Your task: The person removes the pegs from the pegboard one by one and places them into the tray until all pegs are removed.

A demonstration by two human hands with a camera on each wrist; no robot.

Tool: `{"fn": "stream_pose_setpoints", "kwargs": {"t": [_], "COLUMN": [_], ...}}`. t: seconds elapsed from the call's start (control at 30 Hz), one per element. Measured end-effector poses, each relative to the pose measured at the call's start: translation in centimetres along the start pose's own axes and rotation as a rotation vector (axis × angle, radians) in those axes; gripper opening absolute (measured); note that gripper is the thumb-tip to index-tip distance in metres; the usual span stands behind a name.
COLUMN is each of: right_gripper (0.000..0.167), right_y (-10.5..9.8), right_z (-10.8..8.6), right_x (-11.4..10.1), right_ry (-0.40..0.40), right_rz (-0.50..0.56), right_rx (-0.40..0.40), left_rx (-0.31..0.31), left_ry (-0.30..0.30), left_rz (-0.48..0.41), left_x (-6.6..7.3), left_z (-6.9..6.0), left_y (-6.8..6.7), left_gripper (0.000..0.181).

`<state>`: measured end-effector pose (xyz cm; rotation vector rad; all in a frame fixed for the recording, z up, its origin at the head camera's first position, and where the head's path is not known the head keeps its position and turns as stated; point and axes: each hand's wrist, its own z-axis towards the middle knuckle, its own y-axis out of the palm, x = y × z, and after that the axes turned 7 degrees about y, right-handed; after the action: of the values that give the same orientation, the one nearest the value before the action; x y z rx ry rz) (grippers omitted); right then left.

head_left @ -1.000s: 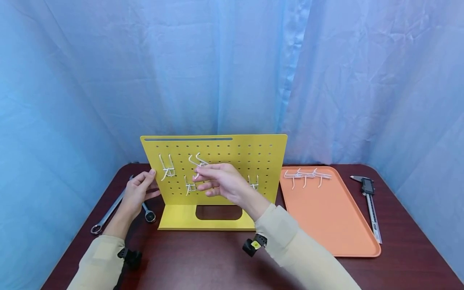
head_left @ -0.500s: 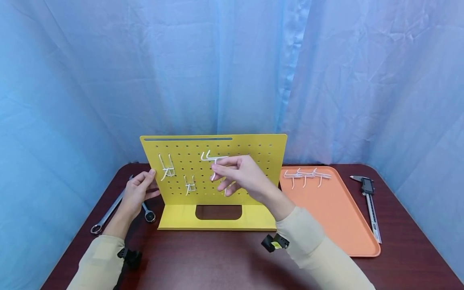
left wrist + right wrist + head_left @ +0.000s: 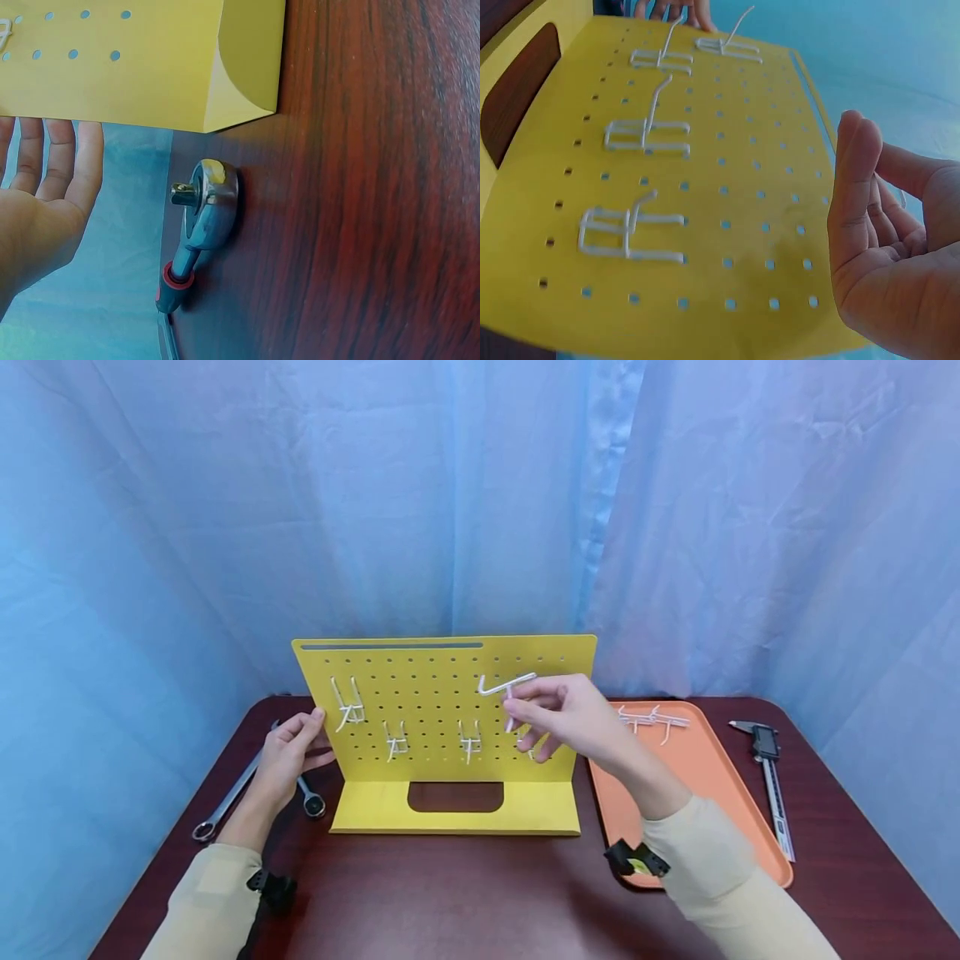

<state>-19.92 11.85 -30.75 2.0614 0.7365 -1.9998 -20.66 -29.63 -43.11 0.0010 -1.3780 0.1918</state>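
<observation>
A yellow pegboard [image 3: 435,710] stands upright on its base. At its left edge my left hand [image 3: 292,752] grips the board, with the fingers behind it in the left wrist view. My right hand [image 3: 570,718] pinches a white pegboard hook [image 3: 504,685] between thumb and fingers, in front of the board's upper right part and apart from it. In the right wrist view that hook is mostly hidden behind the fingers. One hook [image 3: 348,703] hangs at the board's upper left. Lower down hang a left hook [image 3: 395,743], a middle hook [image 3: 469,743] and a right hook [image 3: 630,232].
An orange tray [image 3: 705,802] lies at the right, with white hooks [image 3: 663,720] at its far end, partly behind my right arm. Digital calipers [image 3: 768,777] lie right of it. On the left are a wrench [image 3: 232,797] and a ratchet [image 3: 214,202], near my left hand.
My right hand has moved right across the board's front with the hook, baring the lower middle hook. The held hook has turned. My left hand keeps its place at the board's edge.
</observation>
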Motion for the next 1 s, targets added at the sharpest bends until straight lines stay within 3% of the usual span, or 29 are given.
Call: {"fn": "stream_pose_setpoints", "kwargs": {"t": [0.23, 0.53, 0.8, 1.0], "right_gripper": [0.039, 0.038, 0.025, 0.03], "right_y": [-3.8, -8.3, -10.5, -11.6], "right_z": [-1.7, -3.1, -3.9, -3.6], "right_x": [1.7, 5.7, 8.9, 10.7], "right_ry": [-0.013, 0.026, 0.027, 0.041], "right_rz": [-0.045, -0.024, 0.029, 0.067], "right_rx": [0.058, 0.107, 0.156, 0.165], "left_rx": [0.004, 0.006, 0.0, 0.002], "left_ry": [-0.008, -0.015, -0.008, -0.004], "left_rz": [0.01, 0.001, 0.004, 0.01], "left_x": [0.0, 0.0, -0.1, -0.1], "left_z": [0.2, 0.1, 0.1, 0.1], "left_y": [0.2, 0.0, 0.0, 0.0], "left_gripper": [0.047, 0.041, 0.045, 0.045]}}
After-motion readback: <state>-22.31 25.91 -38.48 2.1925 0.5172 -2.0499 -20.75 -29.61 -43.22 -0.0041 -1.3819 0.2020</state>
